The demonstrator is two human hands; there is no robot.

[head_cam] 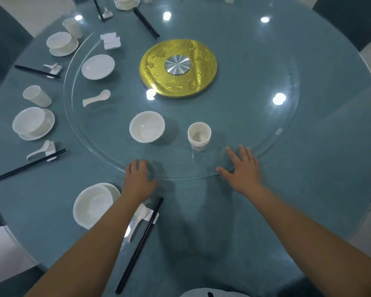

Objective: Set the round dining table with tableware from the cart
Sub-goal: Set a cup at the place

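Left hand: the left hand [138, 179] lies spread, fingers straight, on the near rim of the glass turntable [266, 133].
Right hand: the right hand [242, 168] is spread flat on the same rim.
Cup stack: the cup stack [199, 136] stands upright, mouths up, on the turntable just beyond and between both hands.
Bowl: the bowl [147, 126] sits left of it.
Chopsticks: the chopsticks [140, 243] lie on the desk [319, 189] under the left forearm, long axis toward the turntable.

Single head view, worn by the person; looks forward and steeply down over the round table [308, 189] from its near edge. Wide-angle, close range; rim curves. No second view.
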